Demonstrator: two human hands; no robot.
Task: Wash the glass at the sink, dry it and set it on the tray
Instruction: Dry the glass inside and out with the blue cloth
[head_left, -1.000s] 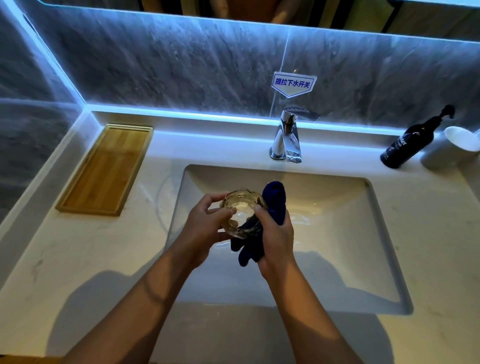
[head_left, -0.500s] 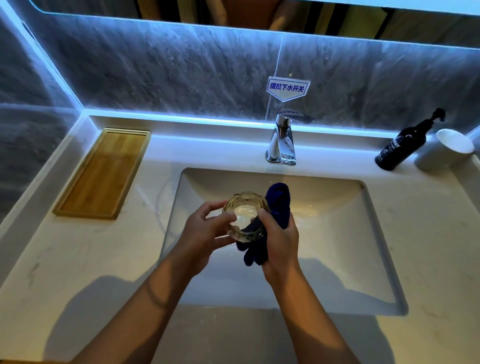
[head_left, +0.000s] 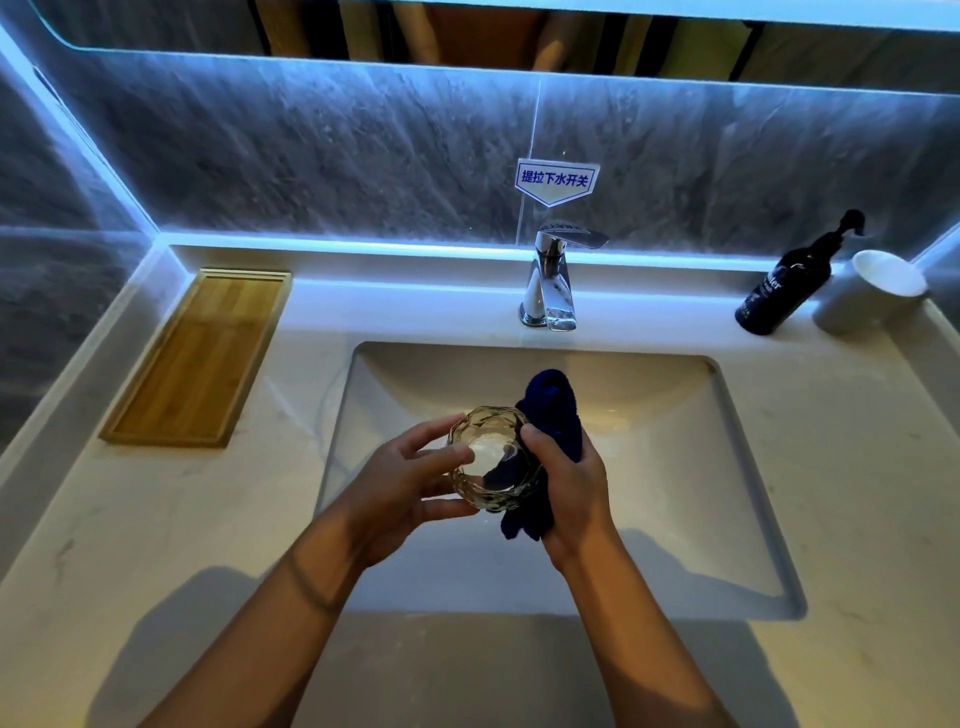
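A faceted clear glass (head_left: 488, 457) is held over the white sink basin (head_left: 675, 467), its mouth turned towards me. My left hand (head_left: 410, 488) grips its left side with the fingers curled round the wall. My right hand (head_left: 571, 493) presses a dark blue cloth (head_left: 553, 415) against the glass's right side and rim; part of the cloth shows through the glass. The wooden tray (head_left: 197, 358) lies on the counter at the far left, with nothing on it.
A chrome tap (head_left: 550, 280) stands behind the basin, no water running. A black pump bottle (head_left: 789, 286) and a white cup (head_left: 872, 291) sit at the back right. A marble wall with a blue sign (head_left: 556, 179) rises behind the white counter.
The glass and both hands stay together over the basin; the grip has shifted slightly as the cloth works on the glass. The view has tilted a little.
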